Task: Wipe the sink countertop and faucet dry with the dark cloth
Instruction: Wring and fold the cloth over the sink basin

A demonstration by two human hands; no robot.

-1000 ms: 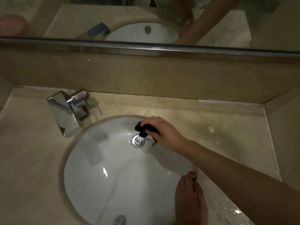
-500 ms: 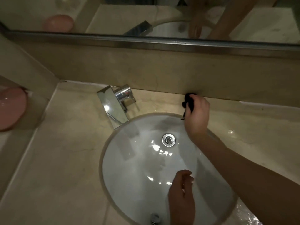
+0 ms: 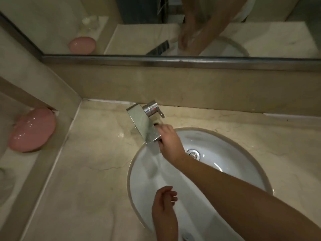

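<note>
A square chrome faucet (image 3: pixel 143 125) stands at the back left rim of the white oval sink (image 3: pixel 225 164), set in a beige marble countertop (image 3: pixel 97 167). My right hand (image 3: pixel 169 140) reaches across the basin and is pressed against the right side of the faucet spout. The dark cloth (image 3: pixel 156 125) is bunched inside it; only small dark bits show at the fingertips. My left hand (image 3: pixel 164 204) hovers over the front of the basin with loosely curled fingers and holds nothing.
A pink rounded object (image 3: pixel 32 130) lies on a lower ledge at the left. The backsplash (image 3: pixel 208 89) and a mirror with a metal edge (image 3: pixel 173 60) rise behind the faucet. The drain (image 3: pixel 193 153) sits mid-basin. Wet patches shine on the counter left of the faucet.
My right hand has carried the cloth from the drain, up to the back rim by the backsplash, then left to the faucet. The view has swung left.
</note>
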